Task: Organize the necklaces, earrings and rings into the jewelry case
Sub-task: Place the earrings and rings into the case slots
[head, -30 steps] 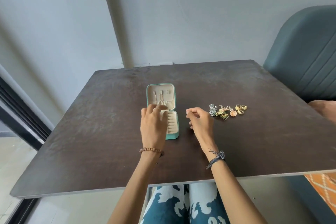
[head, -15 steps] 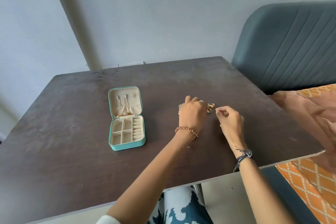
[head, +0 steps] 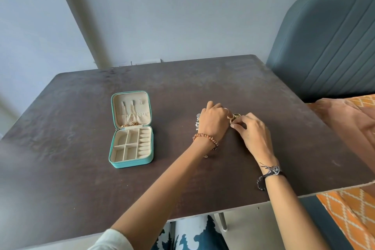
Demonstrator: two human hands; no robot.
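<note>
Lying open, jewelry case (head: pixel 131 149) lid points far; right hand (head: pixel 252 135) pinching rings (head: pixel 234 117).

Counter (head: pixel 81 168): dark brown, matt, mottled with pale scuffs. Jewelry case (head: pixel 131 163): teal shell with a smooth leather-like look, lined in cream velvety fabric. Jewelry pile (head: pixel 235 116) toward the counter's right edge: glossy gold-coloured metal; silvery sparkling piece (head: pixel 197 121) beside it. Chair (head: pixel 324 46): grey-blue ribbed upholstery.

A single head-worn camera looks forward and down from above the near edge of the tabletop (head: pixel 81 168). It faces the far wall, close over both forearms. No second view shares the scene.
</note>
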